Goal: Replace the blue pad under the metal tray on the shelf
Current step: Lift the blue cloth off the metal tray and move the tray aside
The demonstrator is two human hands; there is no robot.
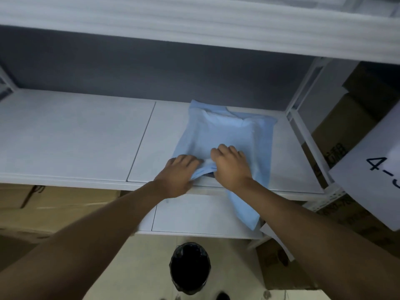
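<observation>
A light blue pad lies partly folded on the right half of the white shelf, with one corner hanging over the front edge. My left hand pinches the pad's near edge at the shelf front. My right hand is closed on the same bunched edge just to the right. No metal tray is in view.
A black-lined bin stands on the floor below. Cardboard boxes sit to the right beyond a white upright post. A white sign with "4-" hangs at the right. A lower shelf board is underneath.
</observation>
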